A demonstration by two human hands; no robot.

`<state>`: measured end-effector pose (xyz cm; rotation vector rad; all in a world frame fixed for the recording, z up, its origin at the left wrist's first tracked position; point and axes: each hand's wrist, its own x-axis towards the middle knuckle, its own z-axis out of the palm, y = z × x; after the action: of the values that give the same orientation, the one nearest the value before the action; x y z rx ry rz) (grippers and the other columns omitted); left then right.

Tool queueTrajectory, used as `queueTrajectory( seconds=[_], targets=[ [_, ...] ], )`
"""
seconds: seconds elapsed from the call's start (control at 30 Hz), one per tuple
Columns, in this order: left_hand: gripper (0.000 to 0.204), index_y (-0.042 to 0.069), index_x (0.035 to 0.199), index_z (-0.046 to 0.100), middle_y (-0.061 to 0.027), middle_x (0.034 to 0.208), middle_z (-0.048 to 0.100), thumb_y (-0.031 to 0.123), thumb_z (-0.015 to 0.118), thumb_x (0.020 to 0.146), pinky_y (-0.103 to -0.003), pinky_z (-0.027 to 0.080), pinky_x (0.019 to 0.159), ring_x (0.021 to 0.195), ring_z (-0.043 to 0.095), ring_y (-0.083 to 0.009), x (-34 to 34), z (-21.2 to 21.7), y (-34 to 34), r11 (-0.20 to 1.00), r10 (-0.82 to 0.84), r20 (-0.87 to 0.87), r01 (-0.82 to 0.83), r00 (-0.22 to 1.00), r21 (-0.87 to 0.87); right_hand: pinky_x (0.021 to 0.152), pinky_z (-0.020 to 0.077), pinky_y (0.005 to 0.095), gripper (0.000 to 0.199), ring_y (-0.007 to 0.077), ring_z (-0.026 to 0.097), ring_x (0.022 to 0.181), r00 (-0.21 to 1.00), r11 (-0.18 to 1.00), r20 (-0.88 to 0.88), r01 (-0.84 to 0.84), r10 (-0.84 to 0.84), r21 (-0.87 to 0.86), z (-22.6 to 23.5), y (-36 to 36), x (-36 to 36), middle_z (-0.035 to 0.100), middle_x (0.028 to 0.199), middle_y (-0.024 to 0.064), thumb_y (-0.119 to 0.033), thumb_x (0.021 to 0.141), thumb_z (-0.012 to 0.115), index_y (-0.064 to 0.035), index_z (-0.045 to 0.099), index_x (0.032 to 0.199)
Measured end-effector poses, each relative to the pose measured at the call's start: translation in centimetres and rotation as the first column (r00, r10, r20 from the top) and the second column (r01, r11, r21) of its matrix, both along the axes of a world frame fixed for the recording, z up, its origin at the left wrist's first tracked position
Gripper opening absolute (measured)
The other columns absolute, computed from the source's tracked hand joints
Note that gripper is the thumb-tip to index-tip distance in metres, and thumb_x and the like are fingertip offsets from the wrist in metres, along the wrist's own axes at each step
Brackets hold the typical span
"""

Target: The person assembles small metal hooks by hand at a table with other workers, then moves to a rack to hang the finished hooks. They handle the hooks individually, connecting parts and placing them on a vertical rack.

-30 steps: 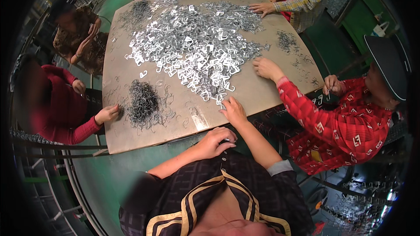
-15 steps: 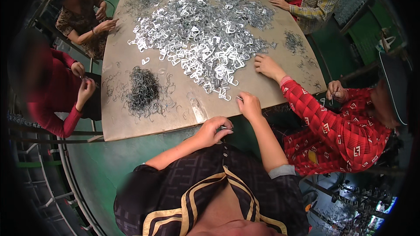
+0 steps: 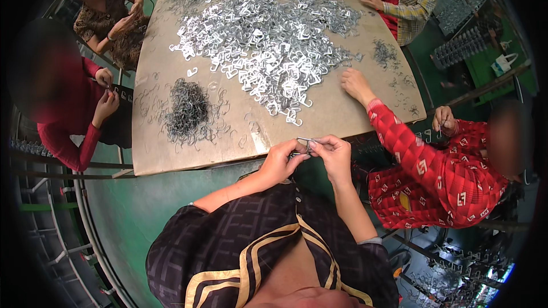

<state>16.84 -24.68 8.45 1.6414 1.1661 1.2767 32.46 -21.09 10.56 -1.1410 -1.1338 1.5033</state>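
A small, bent, silver metal piece (image 3: 305, 139) lies between the bare left hand (image 3: 278, 161) and bare right hand (image 3: 337, 155), both pinched on it, at the brown, flat table's (image 3: 149, 158) near edge; shiny silver metal hooks (image 3: 257, 51) heap mid-table.

The person wears a black top (image 3: 211, 245) patterned tone on tone — thin, angular greyish lines over the dark cloth. A V-shaped collar (image 3: 244, 268) opens at the neck, edged with golden-tan bands that run parallel and turn sharp corners, black stripes between them. Small, pale, round buttons (image 3: 298, 199) line the front toward the near edge of the table (image 3: 154, 157). The left sleeve (image 3: 174, 231) is black; the right one ends in a greyish cuff (image 3: 371, 240). Left hand (image 3: 279, 162) and right hand (image 3: 335, 158) — both bare.
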Motion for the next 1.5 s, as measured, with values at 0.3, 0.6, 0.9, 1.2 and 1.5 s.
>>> queueTrajectory(
  seconds=[0.3,0.6,0.9,1.2,1.5],
  targets=[
    [0.012,-0.002,0.081,0.055,-0.0114,0.072,0.064,0.001,0.067,0.077,-0.028,0.050,0.060,0.068,0.065,-0.0191,0.1,0.1,0.3,0.995,0.026,0.015,-0.024,1.000,-0.098,0.057,0.0490,0.0232,0.008,0.0115,0.064,0.065,0.964,0.965,0.244,0.041,-0.106,0.259,0.1,-0.7,-1.1,0.066,0.073,0.0085,0.000,0.077,0.065,0.0066,0.060,0.080],
    [0.010,0.000,0.085,0.064,-0.0100,0.081,0.067,0.006,0.068,0.077,-0.029,0.050,0.068,0.074,0.063,-0.0162,-3.6,-0.7,1.3,0.998,-0.013,-0.030,0.011,0.999,-0.061,0.063,0.0482,0.0235,0.007,0.0103,0.061,0.067,0.960,0.938,0.217,0.096,-0.176,0.334,-0.2,-1.9,-0.5,0.065,0.076,0.0084,0.001,0.078,0.064,0.0049,0.060,0.083],
    [0.011,0.002,0.072,0.068,-0.0156,0.080,0.063,0.008,0.057,0.072,-0.041,0.050,0.068,0.077,0.061,-0.0331,-18.0,-5.9,5.1,0.785,0.481,-0.784,-0.591,0.393,0.185,0.061,0.0467,0.0250,0.008,0.0124,0.059,0.063,0.926,0.898,0.297,0.086,-0.232,0.431,-0.5,-2.7,0.6,0.063,0.071,0.0085,-0.001,0.077,0.066,0.0036,0.062,0.083],
    [0.014,0.004,0.068,0.067,-0.0140,0.078,0.063,0.007,0.054,0.073,-0.036,0.053,0.062,0.075,0.063,-0.0287,-15.6,-5.9,7.5,0.904,0.232,-0.968,-0.387,0.095,0.179,0.061,0.0478,0.0253,0.013,0.0134,0.061,0.065,0.905,0.889,0.334,0.093,-0.263,0.448,0.6,-3.3,0.8,0.065,0.073,0.0099,0.000,0.074,0.068,0.0037,0.064,0.086],
    [0.010,-0.003,0.077,0.064,-0.0124,0.072,0.065,0.007,0.063,0.076,-0.029,0.050,0.062,0.065,0.063,-0.0181,-12.9,-1.1,8.6,0.945,0.207,-0.514,-0.305,0.832,-0.114,0.066,0.0464,0.0206,0.027,0.0084,0.059,0.073,0.909,0.866,0.262,0.174,-0.324,0.468,1.7,-3.8,2.0,0.064,0.083,0.0071,0.008,0.077,0.062,0.0044,0.059,0.104]
  ],
)
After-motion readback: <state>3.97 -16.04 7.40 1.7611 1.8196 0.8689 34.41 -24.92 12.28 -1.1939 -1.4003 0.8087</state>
